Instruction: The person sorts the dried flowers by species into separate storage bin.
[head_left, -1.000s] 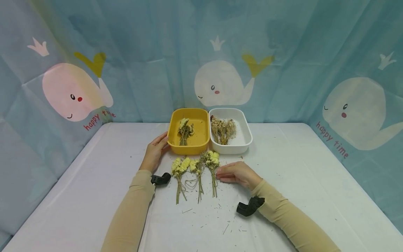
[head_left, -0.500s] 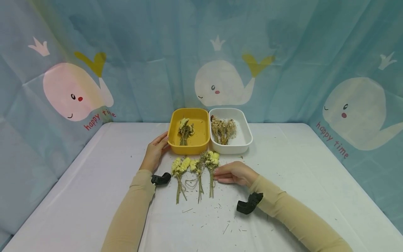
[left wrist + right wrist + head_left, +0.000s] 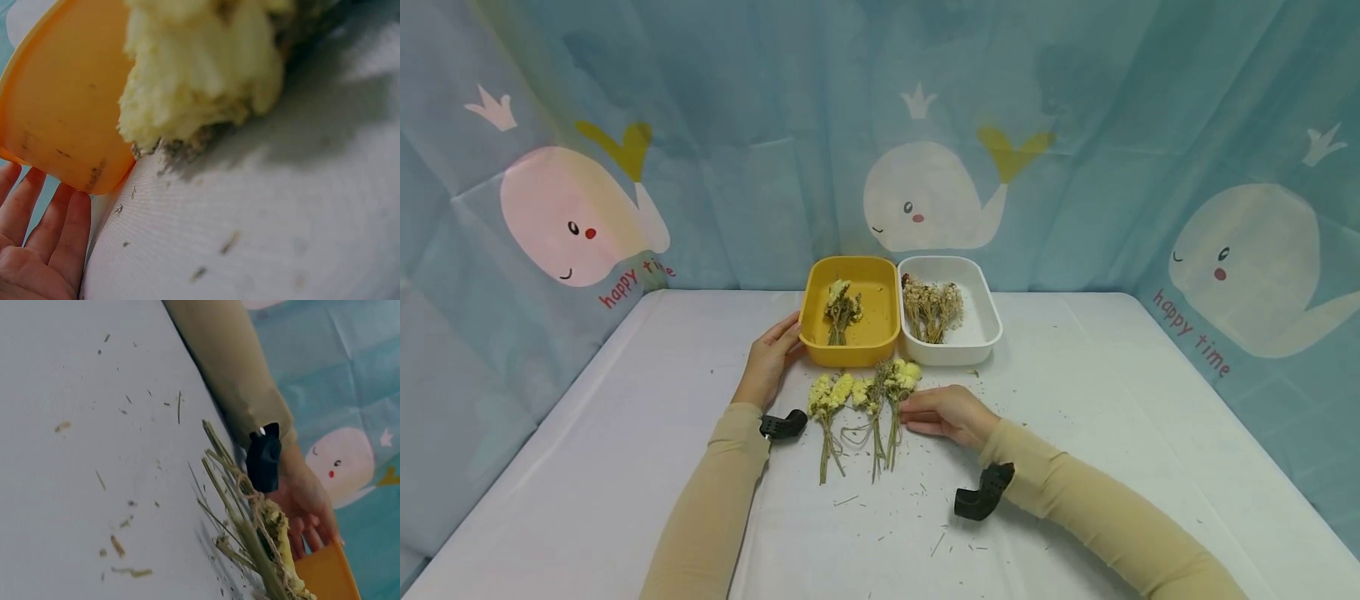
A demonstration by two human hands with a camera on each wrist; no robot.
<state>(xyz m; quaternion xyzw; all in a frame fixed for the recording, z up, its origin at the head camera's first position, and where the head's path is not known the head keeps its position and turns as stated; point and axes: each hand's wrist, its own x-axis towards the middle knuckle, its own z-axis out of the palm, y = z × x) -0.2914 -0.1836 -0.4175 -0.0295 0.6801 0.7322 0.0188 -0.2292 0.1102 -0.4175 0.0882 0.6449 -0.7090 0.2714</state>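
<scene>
Against the left side of a yellow container (image 3: 850,357) rests my left hand (image 3: 767,367). In the left wrist view its straight fingers touch the container's wall (image 3: 69,94). Three bunches of dried yellow flowers lie in front of the containers: a left bunch (image 3: 831,396), a middle bunch (image 3: 867,395) and a right bunch (image 3: 904,377). My right hand (image 3: 951,412) touches the right bunch's stems with straight fingers, from the right side. Twine-tied stems (image 3: 250,531) show close up in the right wrist view, where my right hand is out of sight.
A white container (image 3: 951,356) with dried pale flowers (image 3: 932,308) stands beside the yellow one. Another dried bunch (image 3: 841,312) lies inside the yellow container. Stem bits (image 3: 937,544) are scattered over the white table. A blue whale-print curtain (image 3: 760,192) encloses the back and sides.
My right hand has moved left, and the right bunch has slid left with it, closer to the middle bunch. The left hand and both containers have stayed in place.
</scene>
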